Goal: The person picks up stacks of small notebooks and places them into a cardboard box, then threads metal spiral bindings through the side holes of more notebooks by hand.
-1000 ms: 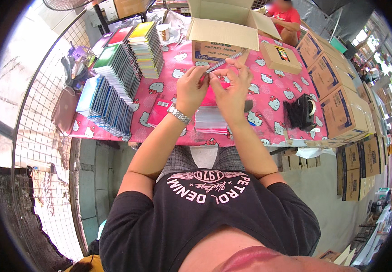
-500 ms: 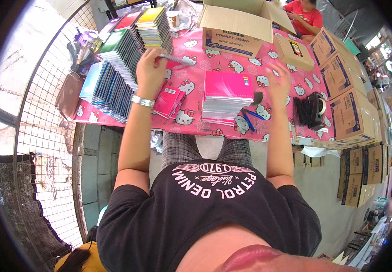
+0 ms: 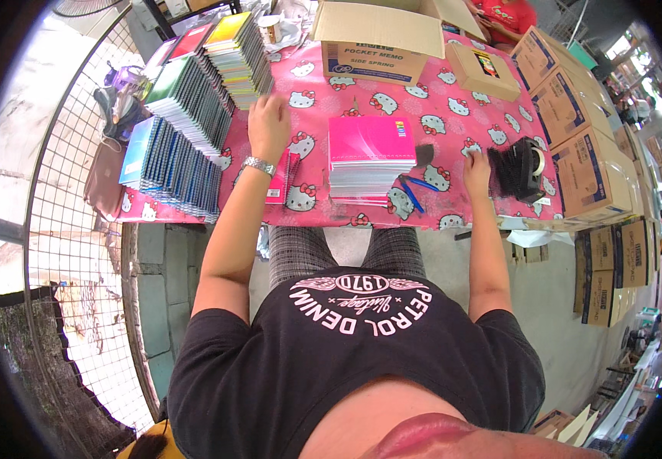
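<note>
— Pink all over: the tablecloth (image 3: 453, 115) is pink with a cartoon cat print, and in the middle of it lies a stack of notebooks (image 3: 369, 157) with a bright pink cover on top.

— Where are the person's hands?

— The left hand (image 3: 268, 122) lies flat on the cloth to the left of that stack, fingers loosely spread and holding nothing, just beside the slanting rows of notebooks (image 3: 193, 107) at the far left. A metal watch (image 3: 259, 164) sits on its wrist, and a small red booklet (image 3: 280, 182) lies under the forearm.

— And the other one?

— The right hand (image 3: 476, 162) rests on the cloth to the right of the pink stack, fingers down and slightly apart, touching or nearly touching a black tape dispenser (image 3: 521, 167); which of the two cannot be told. It grips nothing.

— Anything between the hand and the stack?

— A blue pen (image 3: 417, 188) lies at the near right corner of the stack.

— What is at the far side?

— An open cardboard box (image 3: 381, 38) stands at the far edge, with a smaller closed box (image 3: 484, 70) to its right. Brown cartons (image 3: 583, 153) are piled along the right of the table.
</note>
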A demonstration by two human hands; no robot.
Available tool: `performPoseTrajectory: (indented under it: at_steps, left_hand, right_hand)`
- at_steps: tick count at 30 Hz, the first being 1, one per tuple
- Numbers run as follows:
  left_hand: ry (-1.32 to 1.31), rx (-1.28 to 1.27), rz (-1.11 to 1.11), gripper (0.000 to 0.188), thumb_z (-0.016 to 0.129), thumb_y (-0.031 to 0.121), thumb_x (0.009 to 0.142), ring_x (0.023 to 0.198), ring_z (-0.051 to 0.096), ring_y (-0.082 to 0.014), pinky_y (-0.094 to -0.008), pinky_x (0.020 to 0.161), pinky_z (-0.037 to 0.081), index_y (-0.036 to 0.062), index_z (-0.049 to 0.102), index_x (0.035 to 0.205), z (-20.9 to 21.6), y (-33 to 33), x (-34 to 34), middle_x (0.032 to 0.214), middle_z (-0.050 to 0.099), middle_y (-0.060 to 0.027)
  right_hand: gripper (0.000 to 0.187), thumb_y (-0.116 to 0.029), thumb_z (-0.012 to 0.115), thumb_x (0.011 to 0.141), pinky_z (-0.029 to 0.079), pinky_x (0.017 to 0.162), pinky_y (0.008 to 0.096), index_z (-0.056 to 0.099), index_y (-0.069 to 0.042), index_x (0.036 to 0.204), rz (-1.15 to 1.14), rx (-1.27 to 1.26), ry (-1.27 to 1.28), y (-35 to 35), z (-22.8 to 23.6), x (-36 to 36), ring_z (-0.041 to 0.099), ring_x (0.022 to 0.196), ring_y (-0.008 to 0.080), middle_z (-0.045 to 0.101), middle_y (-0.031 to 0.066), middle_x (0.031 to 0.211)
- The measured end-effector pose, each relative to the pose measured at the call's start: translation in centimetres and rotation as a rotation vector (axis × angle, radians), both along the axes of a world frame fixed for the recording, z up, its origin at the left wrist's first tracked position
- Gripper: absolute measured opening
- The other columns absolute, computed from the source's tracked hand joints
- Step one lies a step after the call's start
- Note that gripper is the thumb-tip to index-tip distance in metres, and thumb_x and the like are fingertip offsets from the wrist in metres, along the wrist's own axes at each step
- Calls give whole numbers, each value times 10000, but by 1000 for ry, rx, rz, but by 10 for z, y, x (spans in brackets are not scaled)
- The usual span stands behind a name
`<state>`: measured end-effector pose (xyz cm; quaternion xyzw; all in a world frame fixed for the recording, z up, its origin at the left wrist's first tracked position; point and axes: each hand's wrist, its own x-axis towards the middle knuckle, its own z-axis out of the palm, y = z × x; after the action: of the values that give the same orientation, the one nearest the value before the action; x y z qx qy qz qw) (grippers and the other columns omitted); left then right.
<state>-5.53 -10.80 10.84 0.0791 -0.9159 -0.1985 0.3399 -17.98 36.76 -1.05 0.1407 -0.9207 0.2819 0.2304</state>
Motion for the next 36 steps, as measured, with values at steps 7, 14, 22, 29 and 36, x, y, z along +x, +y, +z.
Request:
performPoseTrajectory:
  at_steps: [7, 14, 22, 29, 36]
  left_hand:
    - [-252, -432, -608, 268, 675, 268, 829, 998, 607, -314, -425, 874, 494, 104, 686, 1040, 80, 125, 55, 1032, 654, -90]
    - [-463, -325, -732, 267, 610, 221, 867, 954, 645, -301, -427, 798, 514, 108, 635, 1108, 121, 110, 45, 988, 671, -112]
    - [-30, -450, -492, 209, 569, 156, 871, 974, 591, -270, -435, 871, 411, 71, 580, 1061, 109, 124, 31, 988, 624, -93]
    - [66, -439, -494, 228, 603, 292, 908, 928, 569, -233, -401, 833, 384, 96, 589, 1023, 99, 126, 20, 923, 597, -51]
    - [57, -385, -533, 196, 590, 285, 919, 929, 574, -228, -398, 839, 388, 109, 602, 1004, 102, 128, 25, 901, 610, -44]
  right_hand:
    - [392, -97, 517, 966, 501, 858, 392, 510, -106, 1357, 335, -351, -161, -131, 175, 86, 655, 979, 311, 669, 156, 1136]
    - [357, -21, 621, 894, 514, 756, 334, 594, -76, 1245, 620, -425, -232, -140, 209, 124, 654, 848, 225, 682, 119, 1106]
    - [226, -39, 676, 859, 489, 702, 269, 723, -107, 1068, 553, -381, -30, -151, 220, 116, 585, 804, 139, 584, 49, 894]
    - [204, -54, 619, 913, 481, 671, 258, 712, -74, 1095, 658, -354, -138, -143, 219, 105, 567, 767, 123, 589, 48, 881]
    - [245, -95, 623, 927, 496, 665, 273, 665, -51, 1165, 706, -391, -363, -136, 219, 100, 589, 741, 108, 640, 71, 893]
